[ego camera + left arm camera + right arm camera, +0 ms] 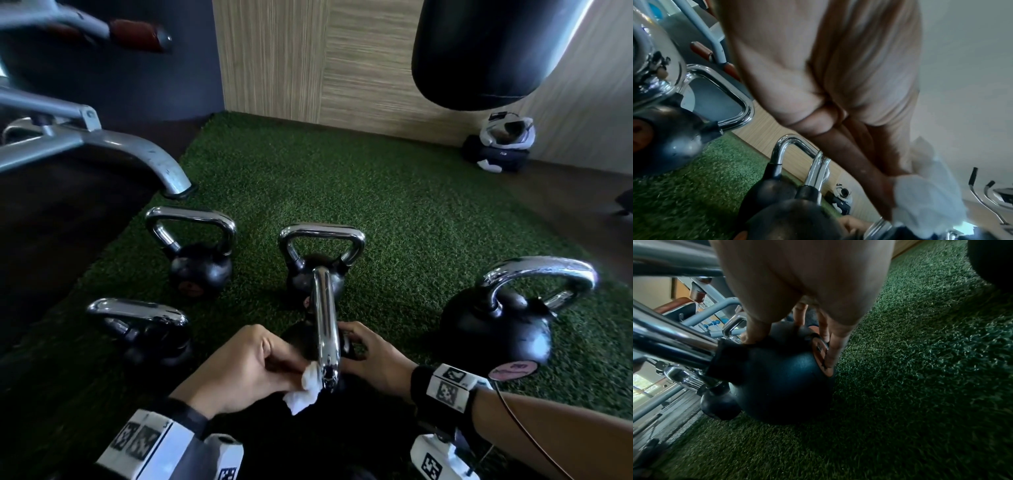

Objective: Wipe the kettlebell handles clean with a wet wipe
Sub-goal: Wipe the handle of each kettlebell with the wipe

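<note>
We have the nearest kettlebell on the green turf right in front of us, its chrome handle seen nearly end-on from the head view, with four other kettlebells standing around it. Our left hand pinches a crumpled wet wipe in curled fingers and presses it against the near end of that handle. Our right hand rests on the black ball with fingers spread over its top and side, steadying it; it grips nothing. The main risk, we think, is missing parts of the handle: the wipe is bunched small and touches only the near end, so the far curve and underside could stay dirty unless we wrap it round. The chrome looks slick, and a wet wipe may slide off or slip out of the pinch. If the right hand lifts away, a hard push could rock the bell toward the kettlebell just behind. The remaining handles appear untouched by either hand now.
</note>
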{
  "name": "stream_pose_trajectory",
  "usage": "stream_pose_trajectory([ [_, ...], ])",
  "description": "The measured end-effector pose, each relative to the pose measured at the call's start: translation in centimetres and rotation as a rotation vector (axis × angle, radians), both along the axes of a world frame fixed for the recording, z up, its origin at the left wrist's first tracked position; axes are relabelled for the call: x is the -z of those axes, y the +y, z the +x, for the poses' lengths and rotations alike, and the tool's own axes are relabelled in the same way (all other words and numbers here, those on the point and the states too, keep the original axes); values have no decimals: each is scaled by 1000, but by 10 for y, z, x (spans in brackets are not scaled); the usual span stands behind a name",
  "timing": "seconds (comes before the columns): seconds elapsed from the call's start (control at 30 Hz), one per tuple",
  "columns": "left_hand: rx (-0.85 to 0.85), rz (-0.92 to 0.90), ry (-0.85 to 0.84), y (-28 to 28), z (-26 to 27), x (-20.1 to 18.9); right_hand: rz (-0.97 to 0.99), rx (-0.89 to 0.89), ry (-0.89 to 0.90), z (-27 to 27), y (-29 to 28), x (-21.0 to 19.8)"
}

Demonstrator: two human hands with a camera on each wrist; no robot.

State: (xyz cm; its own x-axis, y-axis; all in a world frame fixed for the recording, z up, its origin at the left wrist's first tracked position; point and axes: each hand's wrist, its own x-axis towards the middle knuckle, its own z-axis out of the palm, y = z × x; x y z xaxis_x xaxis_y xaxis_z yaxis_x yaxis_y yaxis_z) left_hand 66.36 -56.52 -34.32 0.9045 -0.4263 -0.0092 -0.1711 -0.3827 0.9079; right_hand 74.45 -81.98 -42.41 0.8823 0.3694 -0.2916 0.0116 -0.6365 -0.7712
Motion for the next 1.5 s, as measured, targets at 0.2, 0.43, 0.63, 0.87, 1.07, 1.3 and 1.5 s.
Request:
stream_pose_trajectory([
  [0.2, -98, 102, 0, -9, -8, 10, -7, 0, -17, 0, -1, 2],
  [0.43, -230, 181, -76, -3, -6, 13, -65, -100, -12, 10, -2, -25],
  [0.63, -620, -150, -195, 23, 13, -21, -39, 67, -352, 25, -1, -89],
  [0.87, -624, -634, 41, 2, 19, -66, 306, -89, -564, -11, 29, -154],
  [1.07, -532, -700, 121, -23, 19, -78, 477, -68, -525, -21, 41, -158],
  [1.3, -390, -649, 218, -24, 20, -67, 432, 3, -512, -14, 35, -160],
  [1.5, -600, -48, -67, -5, 29, -14, 492, 265, -151, 17, 13, -121],
])
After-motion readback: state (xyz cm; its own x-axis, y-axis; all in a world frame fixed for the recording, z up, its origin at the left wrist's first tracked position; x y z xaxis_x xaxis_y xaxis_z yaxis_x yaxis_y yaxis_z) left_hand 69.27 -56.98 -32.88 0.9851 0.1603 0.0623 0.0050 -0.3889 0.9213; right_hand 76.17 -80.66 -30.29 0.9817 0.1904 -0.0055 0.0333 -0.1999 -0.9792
